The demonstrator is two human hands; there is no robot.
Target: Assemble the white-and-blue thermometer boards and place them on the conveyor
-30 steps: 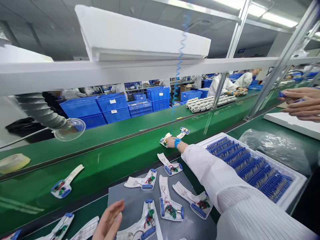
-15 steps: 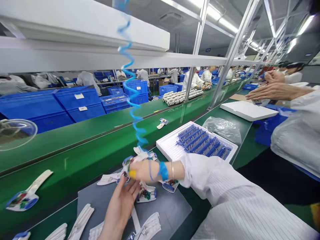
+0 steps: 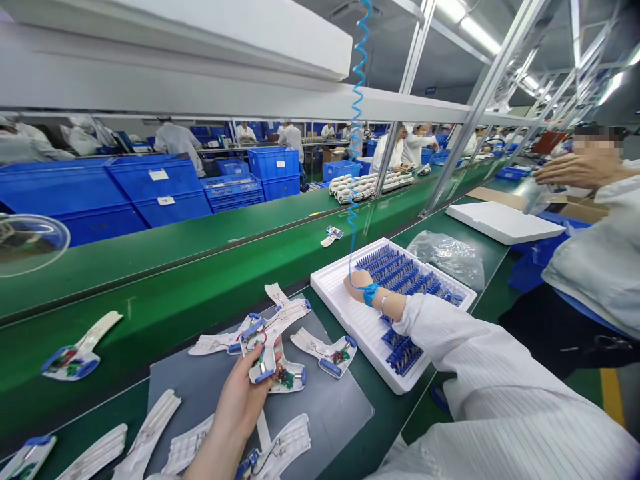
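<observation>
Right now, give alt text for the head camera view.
The left hand holds a white Y-shaped piece with wires and blue ends above a grey mat with similar pieces; the right hand, blue-strapped at the wrist, rests on a white foam tray of blue components. A green conveyor belt runs behind.

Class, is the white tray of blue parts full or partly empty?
Partly empty: the white tray shows a bare stretch between two groups of blue parts.

Bright ceiling lights [image 3: 467, 17] (some glare), edges warped.
</observation>
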